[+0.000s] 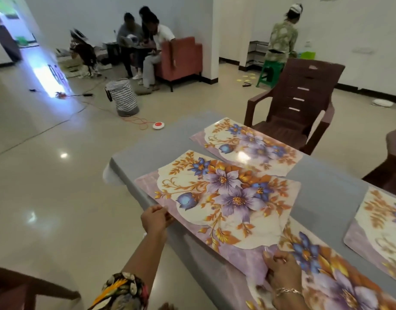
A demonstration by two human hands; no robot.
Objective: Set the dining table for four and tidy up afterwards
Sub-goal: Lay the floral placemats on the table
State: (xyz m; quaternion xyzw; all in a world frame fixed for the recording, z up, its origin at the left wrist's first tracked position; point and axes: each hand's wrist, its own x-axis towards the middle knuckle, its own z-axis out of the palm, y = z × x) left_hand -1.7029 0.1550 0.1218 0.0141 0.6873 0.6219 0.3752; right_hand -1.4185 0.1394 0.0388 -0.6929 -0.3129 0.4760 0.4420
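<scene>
Placemat (226, 198): lies at the table's (327, 193) left edge, overlapping a second mat (327, 285).
Handling: judged light, thin and bendy (glossy, so probably slippery); best taken at opposite edges.
Fingers: left hand (154, 219) pinches the side edge; right hand (280, 272) pinches the near corner.
Hidden: third mat (380, 229) is cut off by the frame; fingertips beneath the placemat are unseen.

My only view: the head camera, wide-angle, looking forward and down from close above one end of the table (327, 198).
</scene>
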